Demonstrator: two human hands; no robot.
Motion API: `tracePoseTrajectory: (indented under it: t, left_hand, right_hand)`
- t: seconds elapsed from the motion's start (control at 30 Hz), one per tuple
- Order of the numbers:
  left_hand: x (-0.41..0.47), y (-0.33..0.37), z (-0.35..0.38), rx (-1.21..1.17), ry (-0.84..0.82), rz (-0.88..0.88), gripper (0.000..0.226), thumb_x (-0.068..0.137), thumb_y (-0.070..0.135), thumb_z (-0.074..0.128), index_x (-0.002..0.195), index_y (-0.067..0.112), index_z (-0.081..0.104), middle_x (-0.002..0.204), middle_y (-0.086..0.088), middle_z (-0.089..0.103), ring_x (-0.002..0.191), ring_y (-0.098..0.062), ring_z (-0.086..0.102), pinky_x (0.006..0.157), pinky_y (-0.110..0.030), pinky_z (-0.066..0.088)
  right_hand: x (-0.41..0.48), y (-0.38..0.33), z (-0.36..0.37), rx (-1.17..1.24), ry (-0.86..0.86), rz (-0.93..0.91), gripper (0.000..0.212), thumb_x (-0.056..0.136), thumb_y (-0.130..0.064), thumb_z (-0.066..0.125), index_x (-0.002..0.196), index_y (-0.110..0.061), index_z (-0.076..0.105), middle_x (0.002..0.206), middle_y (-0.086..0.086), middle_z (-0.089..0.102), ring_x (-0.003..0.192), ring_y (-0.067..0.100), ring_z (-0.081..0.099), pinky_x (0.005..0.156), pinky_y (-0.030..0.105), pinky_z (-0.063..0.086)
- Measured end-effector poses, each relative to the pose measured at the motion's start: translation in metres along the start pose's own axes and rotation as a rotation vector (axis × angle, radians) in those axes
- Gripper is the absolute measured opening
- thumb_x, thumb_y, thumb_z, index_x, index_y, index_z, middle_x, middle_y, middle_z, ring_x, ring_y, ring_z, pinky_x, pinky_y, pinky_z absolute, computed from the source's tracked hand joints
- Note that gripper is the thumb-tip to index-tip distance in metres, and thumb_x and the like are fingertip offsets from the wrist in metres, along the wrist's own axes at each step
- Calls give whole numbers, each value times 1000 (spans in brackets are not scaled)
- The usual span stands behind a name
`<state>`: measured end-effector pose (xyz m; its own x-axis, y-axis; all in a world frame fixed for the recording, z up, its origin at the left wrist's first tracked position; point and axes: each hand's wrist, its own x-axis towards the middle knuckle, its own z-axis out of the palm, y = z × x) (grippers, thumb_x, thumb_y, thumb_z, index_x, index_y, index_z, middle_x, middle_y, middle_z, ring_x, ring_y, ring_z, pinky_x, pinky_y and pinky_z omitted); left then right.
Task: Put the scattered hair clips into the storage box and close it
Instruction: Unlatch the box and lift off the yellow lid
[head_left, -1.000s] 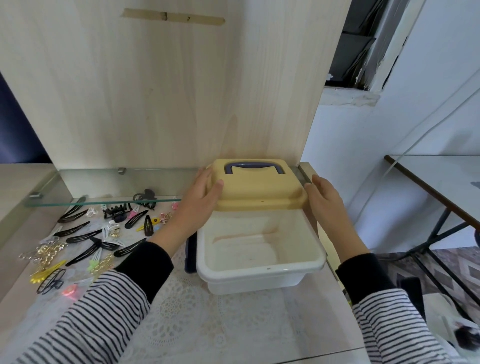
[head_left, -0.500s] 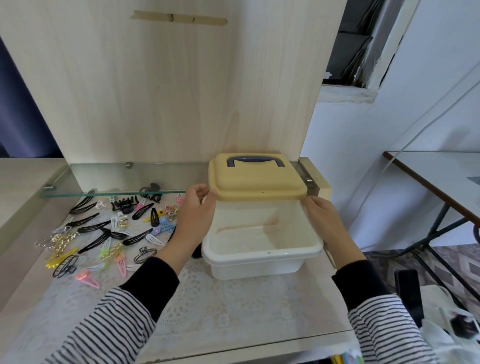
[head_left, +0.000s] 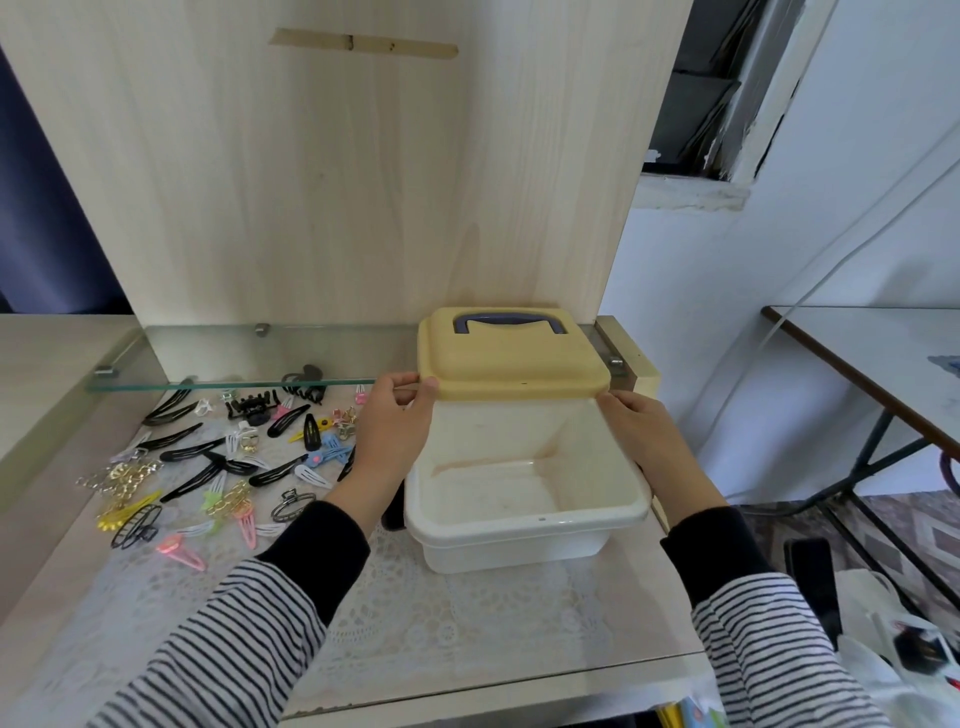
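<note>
Lid (head_left: 511, 364), yellow, raised over the back of the white storage box (head_left: 519, 535), which sits open on the table (head_left: 467, 623). Left hand (head_left: 395, 421) pinches lid's front-left corner, right hand (head_left: 631, 423) pinches front-right corner; both hands have fingers curled on the edge. Hair clips (head_left: 311, 434) lie scattered on table left of box, some under the glass shelf (head_left: 234, 385).

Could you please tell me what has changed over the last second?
The yellow lid has lifted higher over the storage box, uncovering more of its inside. The left hand and right hand shifted from its sides to pinch its front corners. Unchanged: box empty, hair clips scattered beside it.
</note>
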<state>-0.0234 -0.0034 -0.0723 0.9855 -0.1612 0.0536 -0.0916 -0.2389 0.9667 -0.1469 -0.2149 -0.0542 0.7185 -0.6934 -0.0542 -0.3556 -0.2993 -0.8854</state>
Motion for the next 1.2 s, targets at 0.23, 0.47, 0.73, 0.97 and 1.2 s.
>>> tracePoseTrajectory:
  t: [0.23,0.47,0.73,0.97,1.2]
  left_hand:
    - [-1,-4,-1,-48,15,-18,30,89,40,63,108,18,51,96,3,64,92,-16,61,84,-36,51]
    - [-4,-4,-1,-5,30,-27,28,88,41,63,99,17,51,89,8,58,88,-14,58,75,-30,44]
    - [-8,-5,-6,25,9,-29,20,89,32,64,100,16,56,91,8,59,91,-13,57,77,-30,44]
    - [-17,-3,-15,26,-5,-12,7,90,22,59,93,18,64,93,5,65,91,-14,60,79,-30,47]
    - [-26,-4,-26,76,-49,31,18,94,22,53,87,15,67,81,4,64,80,-15,57,68,-26,43]
  right_hand:
    - [-4,1,0,-20,3,29,40,92,-38,48,76,-4,59,71,8,51,63,20,47,57,27,35]
    - [-8,4,1,-34,16,18,49,90,-45,52,80,2,62,65,3,53,62,19,49,59,28,37]
    - [-23,1,1,8,1,-20,37,90,-38,55,58,-20,57,50,-9,50,56,14,48,54,24,37]
    - [-39,-4,3,6,18,-19,48,92,-34,53,46,-22,49,38,-15,44,50,11,43,49,23,31]
    - [-49,-7,8,33,-7,-18,35,90,-37,53,62,-16,55,47,-11,49,49,10,45,43,15,34]
